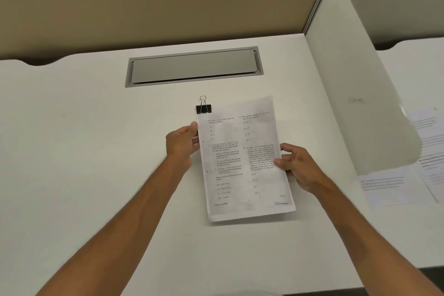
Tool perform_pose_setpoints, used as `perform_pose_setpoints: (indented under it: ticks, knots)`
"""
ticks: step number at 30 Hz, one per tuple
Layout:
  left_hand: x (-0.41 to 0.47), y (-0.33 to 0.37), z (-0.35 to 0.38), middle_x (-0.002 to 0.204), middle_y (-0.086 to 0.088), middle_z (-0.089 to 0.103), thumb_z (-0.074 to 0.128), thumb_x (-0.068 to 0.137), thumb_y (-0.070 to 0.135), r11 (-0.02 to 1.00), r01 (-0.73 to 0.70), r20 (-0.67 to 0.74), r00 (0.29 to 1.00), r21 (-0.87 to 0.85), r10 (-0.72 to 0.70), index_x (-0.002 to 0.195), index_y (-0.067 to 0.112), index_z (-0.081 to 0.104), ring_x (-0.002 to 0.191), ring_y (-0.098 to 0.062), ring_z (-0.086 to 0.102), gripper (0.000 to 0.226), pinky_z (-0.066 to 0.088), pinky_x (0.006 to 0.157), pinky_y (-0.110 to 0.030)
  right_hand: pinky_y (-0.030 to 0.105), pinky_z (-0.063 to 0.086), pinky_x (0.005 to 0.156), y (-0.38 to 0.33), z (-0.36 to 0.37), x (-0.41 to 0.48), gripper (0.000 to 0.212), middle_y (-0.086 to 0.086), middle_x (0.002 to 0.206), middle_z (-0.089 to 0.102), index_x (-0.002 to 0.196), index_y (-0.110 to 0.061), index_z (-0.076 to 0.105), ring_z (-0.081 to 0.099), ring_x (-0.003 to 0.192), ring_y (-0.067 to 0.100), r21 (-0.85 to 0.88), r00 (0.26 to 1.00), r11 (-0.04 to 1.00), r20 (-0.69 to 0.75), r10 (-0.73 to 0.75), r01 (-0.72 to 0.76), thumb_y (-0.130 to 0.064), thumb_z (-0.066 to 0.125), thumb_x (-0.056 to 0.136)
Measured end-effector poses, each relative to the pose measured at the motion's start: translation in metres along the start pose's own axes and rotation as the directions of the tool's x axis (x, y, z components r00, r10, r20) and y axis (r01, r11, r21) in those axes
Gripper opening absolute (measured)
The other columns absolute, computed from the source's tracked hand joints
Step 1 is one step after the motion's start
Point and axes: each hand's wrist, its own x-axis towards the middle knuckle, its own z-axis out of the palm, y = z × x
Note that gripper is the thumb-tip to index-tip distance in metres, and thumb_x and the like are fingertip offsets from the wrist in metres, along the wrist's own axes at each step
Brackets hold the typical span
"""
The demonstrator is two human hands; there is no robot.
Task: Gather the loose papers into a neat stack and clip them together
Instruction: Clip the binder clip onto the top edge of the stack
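Observation:
A stack of printed papers sits in the middle of the white desk, slightly turned clockwise, its edges lined up. A black binder clip with silver wire handles grips the stack's top left corner. My left hand pinches the left edge of the stack just below the clip. My right hand holds the right edge, thumb on top of the page.
A grey cable hatch is set into the desk behind the papers. A translucent divider panel stands at the right, with more printed sheets visible through and beyond it. A tan partition wall closes the back.

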Motion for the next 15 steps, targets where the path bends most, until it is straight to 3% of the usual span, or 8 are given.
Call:
perform_pose_setpoints:
  ticks: [3, 6, 10, 13, 15]
  knots:
    - [-0.012, -0.027, -0.006, 0.083, -0.003, 0.080, 0.068, 0.094, 0.010, 0.990, 0.008, 0.120, 0.992, 0.142, -0.026, 0.088, 0.009, 0.075, 0.067, -0.014, 0.076, 0.009, 0.058, 0.055, -0.023, 0.034, 0.062, 0.074, -0.007, -0.013, -0.003, 0.029, 0.018, 0.107, 0.077, 0.122, -0.008, 0.065, 0.075, 0.096, 0.034, 0.022, 0.999, 0.999, -0.021, -0.024, 0.024, 0.001, 0.063, 0.095]
    - [-0.023, -0.050, -0.006, 0.089, -0.003, 0.081, 0.069, 0.093, 0.006, 0.969, -0.003, 0.231, 0.971, 0.249, -0.056, 0.091, 0.013, 0.078, 0.077, -0.017, 0.078, 0.011, 0.060, 0.060, -0.024, 0.030, 0.061, 0.071, -0.017, -0.031, -0.005, 0.028, 0.015, 0.105, 0.078, 0.120, -0.012, 0.066, 0.076, 0.095, 0.030, -0.007, 0.998, 0.999, -0.060, -0.036, 0.035, 0.000, 0.062, 0.095]
    - [-0.023, -0.052, 0.024, 0.084, -0.001, 0.080, 0.071, 0.090, 0.002, 0.958, -0.046, 0.251, 0.968, 0.282, -0.027, 0.088, 0.013, 0.077, 0.075, -0.020, 0.078, 0.013, 0.061, 0.060, -0.026, 0.028, 0.060, 0.069, -0.033, -0.058, -0.007, 0.024, 0.011, 0.101, 0.079, 0.118, -0.013, 0.067, 0.077, 0.092, 0.026, -0.097, 0.990, 0.994, -0.130, -0.056, 0.044, -0.003, 0.062, 0.096]
    - [-0.019, -0.047, 0.060, 0.071, 0.006, 0.078, 0.072, 0.088, 0.001, 0.941, -0.117, 0.236, 0.971, 0.316, 0.041, 0.081, 0.015, 0.075, 0.066, -0.015, 0.077, 0.017, 0.059, 0.055, -0.022, 0.038, 0.061, 0.070, -0.043, -0.075, -0.001, 0.019, 0.014, 0.095, 0.078, 0.109, -0.007, 0.070, 0.076, 0.089, 0.033, -0.144, 0.946, 0.989, -0.312, -0.086, 0.042, -0.001, 0.067, 0.091]
    - [-0.014, -0.044, 0.085, 0.069, 0.006, 0.077, 0.073, 0.087, 0.000, 0.930, -0.149, 0.228, 0.971, 0.336, 0.073, 0.083, 0.012, 0.077, 0.061, -0.012, 0.075, 0.013, 0.059, 0.053, -0.021, 0.035, 0.058, 0.071, -0.048, -0.084, 0.007, 0.015, 0.011, 0.088, 0.076, 0.101, -0.007, 0.072, 0.074, 0.083, 0.031, -0.251, 0.879, 0.968, -0.459, -0.128, 0.011, -0.001, 0.072, 0.087]
